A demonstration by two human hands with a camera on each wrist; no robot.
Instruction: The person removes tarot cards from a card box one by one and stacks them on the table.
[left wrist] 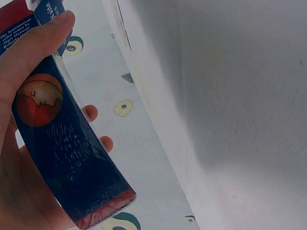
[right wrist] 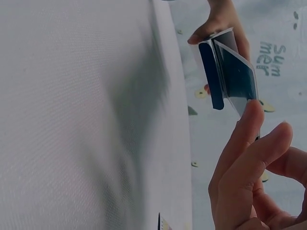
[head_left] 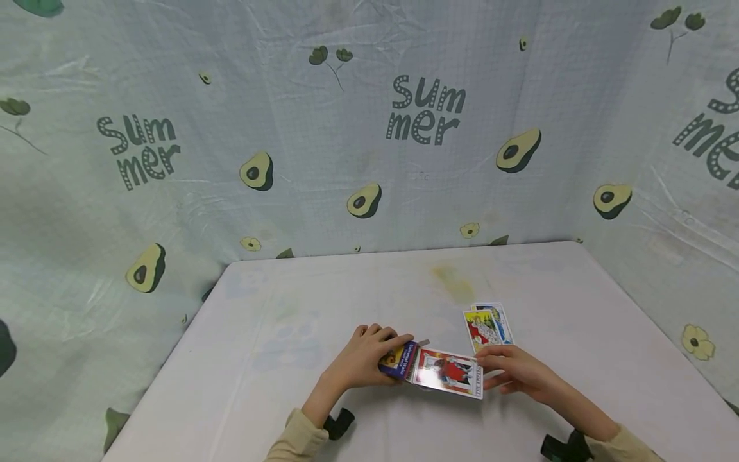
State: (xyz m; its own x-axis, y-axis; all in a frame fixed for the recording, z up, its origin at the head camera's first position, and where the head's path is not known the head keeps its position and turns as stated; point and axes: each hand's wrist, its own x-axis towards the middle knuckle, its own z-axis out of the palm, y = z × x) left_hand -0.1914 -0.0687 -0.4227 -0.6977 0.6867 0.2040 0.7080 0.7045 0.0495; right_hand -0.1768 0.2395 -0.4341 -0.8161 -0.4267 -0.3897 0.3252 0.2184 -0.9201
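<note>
My left hand (head_left: 365, 360) grips a dark blue card box (head_left: 398, 360) with a red end, its thumb lying across the box in the left wrist view. That view also shows a round orange face printed on the box (left wrist: 40, 100). A tarot card (head_left: 447, 372) with a red picture sticks out of the box's opened end, picture side up. My right hand (head_left: 514, 371) pinches the card's far end. From the right wrist view, the card's dark blue back (right wrist: 238, 74) shows beside the box flap (right wrist: 211, 76), with a right fingertip at its edge.
Two picture cards, the front one yellow and red (head_left: 482, 328), lie overlapping on the white table (head_left: 277, 398) just beyond my right hand. A pale cloth printed with avocados (head_left: 300, 128) hangs behind the table and along its sides. A yellowish stain (head_left: 453, 282) marks the tabletop.
</note>
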